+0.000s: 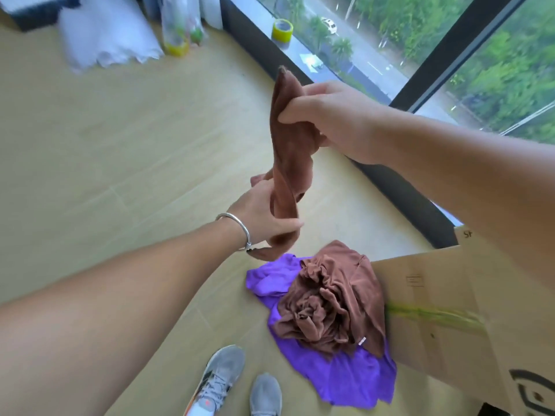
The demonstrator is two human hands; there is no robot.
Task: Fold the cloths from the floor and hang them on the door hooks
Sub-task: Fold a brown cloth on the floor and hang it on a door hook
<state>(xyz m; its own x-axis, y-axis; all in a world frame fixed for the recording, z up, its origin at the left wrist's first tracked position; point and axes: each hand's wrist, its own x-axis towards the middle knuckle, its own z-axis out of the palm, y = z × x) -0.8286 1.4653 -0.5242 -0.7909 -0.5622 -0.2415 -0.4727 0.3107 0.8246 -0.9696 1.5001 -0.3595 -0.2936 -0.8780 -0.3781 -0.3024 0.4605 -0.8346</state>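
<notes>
Room: pale wood-look floor, with a large dark-framed window along the far right giving onto trees and a road; a roll of yellow tape sits on the sill. Far left: a white crumpled sheet and clear bottles, blurred. Near right: a flattened cardboard box. Item in hand: one brown cloth, held up in the air over the floor, hanging as a long twisted strip, not yet folded. Right hand: fingers and thumb curled tight round the upper part of the cloth, one corner sticking up above the grip. Left hand, with a silver bangle at the wrist: thumb and fingers pinching the lower part, the tail end hanging just below. Items remaining: a second brown cloth lies bunched on top of a purple cloth, both on the floor against the box edge, near the person's grey shoes. Step judged: the start of the first fold, the cloth lifted and being sorted out. Next move calls for finding two corners, spreading the strip flat, then bringing edges together. Door hooks: not in view.
</notes>
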